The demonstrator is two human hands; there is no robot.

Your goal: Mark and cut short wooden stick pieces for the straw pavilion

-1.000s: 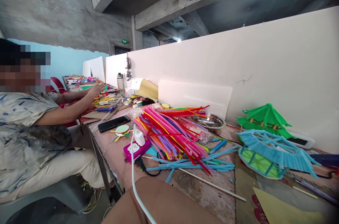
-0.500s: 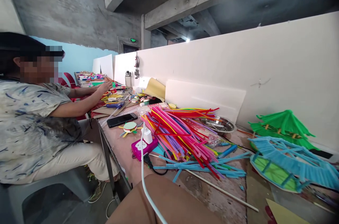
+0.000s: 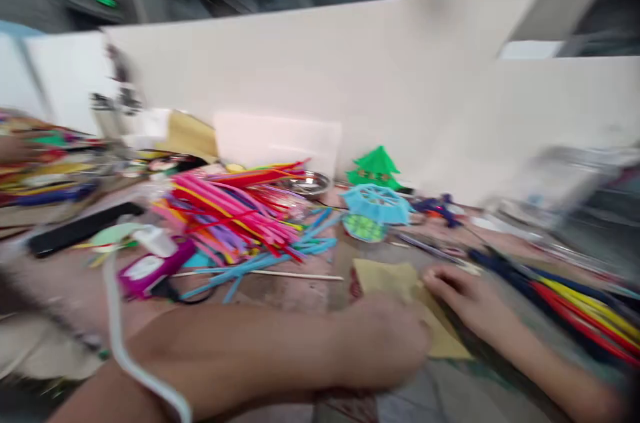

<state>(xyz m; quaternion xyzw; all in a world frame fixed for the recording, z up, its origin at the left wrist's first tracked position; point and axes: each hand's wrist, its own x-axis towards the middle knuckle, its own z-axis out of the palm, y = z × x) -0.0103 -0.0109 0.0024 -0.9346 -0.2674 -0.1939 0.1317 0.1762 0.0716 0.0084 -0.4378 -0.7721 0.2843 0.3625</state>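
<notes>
The whole picture is smeared by motion. My left hand point(image 3: 387, 336) reaches across the table from the left, its back toward me, and rests on a tan sheet of card point(image 3: 387, 276) lying flat. My right hand point(image 3: 463, 296) comes in from the right and touches the card's right edge. Blur hides the fingers of both hands. Just beyond the card stand a blue straw lantern point(image 3: 376, 202) on a green base and a green straw roof point(image 3: 375, 166).
A heap of coloured straws point(image 3: 225, 216) lies left of centre, with a pink power strip point(image 3: 150, 268), its white cable point(image 3: 117, 330) and a black phone point(image 3: 75, 230). A steel dish point(image 3: 310, 183) sits by the white partition point(image 3: 300, 76). More straws point(image 3: 575, 303) lie at right.
The view has swung right and down. The seated person has left the picture. Both my hands and the tan card, unseen before, are now in view.
</notes>
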